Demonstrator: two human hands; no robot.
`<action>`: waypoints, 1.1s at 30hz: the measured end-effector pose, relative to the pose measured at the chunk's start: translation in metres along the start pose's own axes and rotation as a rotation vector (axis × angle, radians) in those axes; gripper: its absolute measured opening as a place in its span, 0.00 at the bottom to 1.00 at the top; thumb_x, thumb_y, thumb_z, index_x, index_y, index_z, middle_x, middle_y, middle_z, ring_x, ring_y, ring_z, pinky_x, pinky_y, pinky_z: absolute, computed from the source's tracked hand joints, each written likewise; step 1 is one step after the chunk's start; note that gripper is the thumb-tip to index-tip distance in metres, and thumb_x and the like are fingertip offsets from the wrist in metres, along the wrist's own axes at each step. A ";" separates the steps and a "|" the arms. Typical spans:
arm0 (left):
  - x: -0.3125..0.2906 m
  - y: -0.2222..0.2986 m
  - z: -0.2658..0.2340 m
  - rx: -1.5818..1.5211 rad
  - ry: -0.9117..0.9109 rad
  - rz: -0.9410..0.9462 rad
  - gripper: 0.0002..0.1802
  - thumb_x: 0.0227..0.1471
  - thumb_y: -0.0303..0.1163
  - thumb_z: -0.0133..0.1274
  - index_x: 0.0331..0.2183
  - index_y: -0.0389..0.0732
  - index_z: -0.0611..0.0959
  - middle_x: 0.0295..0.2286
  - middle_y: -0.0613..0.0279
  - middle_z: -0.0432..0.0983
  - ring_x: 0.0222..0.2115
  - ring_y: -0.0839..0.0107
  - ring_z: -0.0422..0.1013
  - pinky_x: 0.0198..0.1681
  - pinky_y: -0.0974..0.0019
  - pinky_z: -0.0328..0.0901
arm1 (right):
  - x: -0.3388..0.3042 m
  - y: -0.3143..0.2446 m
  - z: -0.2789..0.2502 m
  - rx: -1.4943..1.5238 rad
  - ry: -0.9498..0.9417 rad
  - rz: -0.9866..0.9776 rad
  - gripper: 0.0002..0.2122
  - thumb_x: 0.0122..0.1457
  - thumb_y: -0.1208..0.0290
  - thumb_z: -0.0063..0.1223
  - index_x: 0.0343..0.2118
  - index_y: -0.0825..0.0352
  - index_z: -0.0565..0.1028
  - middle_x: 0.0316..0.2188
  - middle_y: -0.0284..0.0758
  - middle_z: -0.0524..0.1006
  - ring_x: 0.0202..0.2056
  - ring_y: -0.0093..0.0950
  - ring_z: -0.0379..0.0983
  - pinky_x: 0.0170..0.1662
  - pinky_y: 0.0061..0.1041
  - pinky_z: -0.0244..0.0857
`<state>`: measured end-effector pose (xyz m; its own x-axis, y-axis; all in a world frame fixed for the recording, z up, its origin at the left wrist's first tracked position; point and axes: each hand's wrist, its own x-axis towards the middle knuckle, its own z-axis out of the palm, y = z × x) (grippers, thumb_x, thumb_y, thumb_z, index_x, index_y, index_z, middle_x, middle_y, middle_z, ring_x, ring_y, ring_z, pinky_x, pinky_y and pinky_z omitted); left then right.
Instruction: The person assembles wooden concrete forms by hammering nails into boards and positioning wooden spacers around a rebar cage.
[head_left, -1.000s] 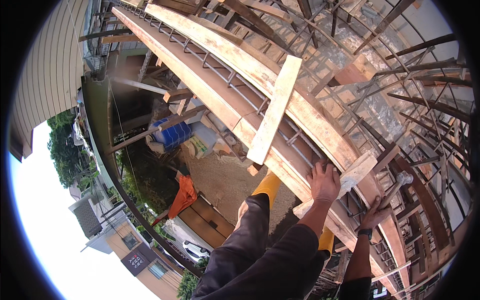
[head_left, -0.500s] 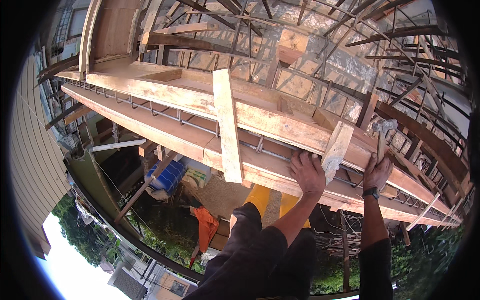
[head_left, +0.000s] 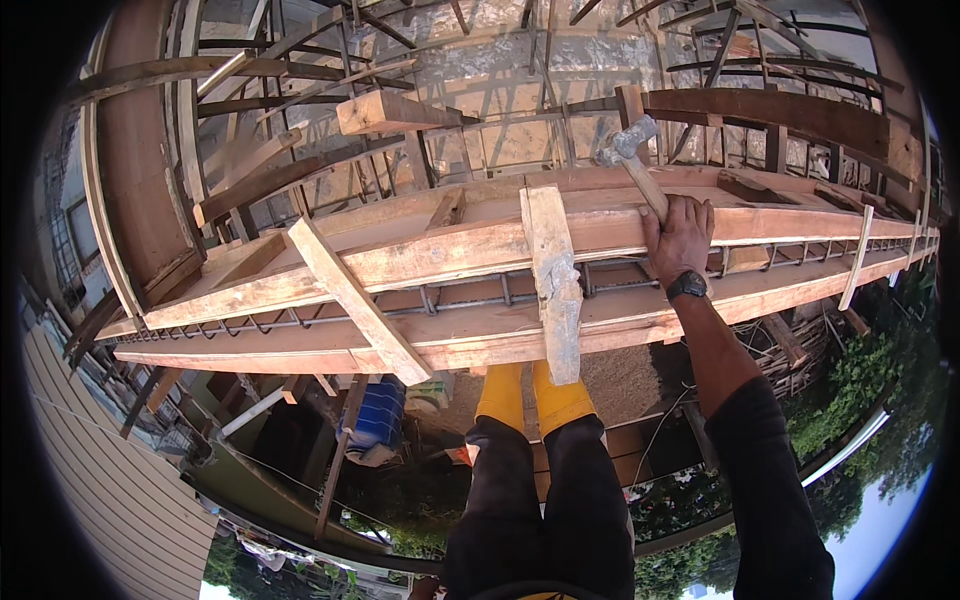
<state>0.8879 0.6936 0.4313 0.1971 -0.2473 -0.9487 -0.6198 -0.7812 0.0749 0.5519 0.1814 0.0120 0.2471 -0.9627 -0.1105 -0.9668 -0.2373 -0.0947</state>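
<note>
My right hand (head_left: 680,235) is closed round the wooden handle of a hammer (head_left: 643,182). It rests over the upper beam (head_left: 440,247) of a long timber formwork, with the hammer's metal head pointing up and away. A short rough board (head_left: 553,280), smeared with grey, lies across both formwork sides just left of this hand. Farther left, another wooden strip (head_left: 358,300) crosses at a slant. Between the sides runs a reinforcing-bar cage (head_left: 505,290). At the bottom edge, only a sliver of what seems my left hand (head_left: 425,588) shows, its fingers hidden.
My yellow boots (head_left: 503,395) stand below the formwork's near side (head_left: 480,350). Beyond it are timber and metal supports, with a sawn timber end (head_left: 375,112) jutting out. A blue container (head_left: 378,412) sits lower left. A thin cross strip (head_left: 857,258) spans the right part.
My left hand has left the formwork beside the short board and dropped toward the bottom edge. My right hand still holds the hammer. The view has turned and shifted.
</note>
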 end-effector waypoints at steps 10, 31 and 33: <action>0.047 0.040 0.027 -0.316 0.240 -0.116 0.15 0.64 0.36 0.49 0.45 0.36 0.80 0.39 0.48 0.79 0.35 0.56 0.73 0.41 0.54 0.68 | -0.001 0.001 -0.003 0.007 0.054 0.001 0.20 0.60 0.51 0.55 0.40 0.67 0.74 0.39 0.43 0.77 0.50 0.43 0.69 0.65 0.51 0.51; 0.183 0.118 -0.020 -0.324 0.210 0.045 0.13 0.68 0.35 0.45 0.46 0.37 0.79 0.38 0.51 0.78 0.37 0.60 0.74 0.41 0.59 0.68 | -0.001 0.001 -0.002 0.032 0.017 0.038 0.20 0.60 0.50 0.55 0.42 0.65 0.75 0.44 0.42 0.78 0.52 0.44 0.69 0.66 0.50 0.51; 0.221 0.140 -0.040 -0.329 0.271 0.158 0.13 0.68 0.35 0.45 0.46 0.37 0.78 0.38 0.52 0.78 0.37 0.61 0.74 0.41 0.59 0.68 | -0.003 0.003 -0.004 0.031 0.020 0.039 0.20 0.61 0.50 0.55 0.42 0.64 0.75 0.44 0.42 0.78 0.53 0.43 0.69 0.66 0.49 0.50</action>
<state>0.8747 0.5069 0.2441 0.3387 -0.4851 -0.8062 -0.3929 -0.8515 0.3473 0.5478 0.1830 0.0155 0.2072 -0.9736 -0.0953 -0.9732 -0.1952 -0.1212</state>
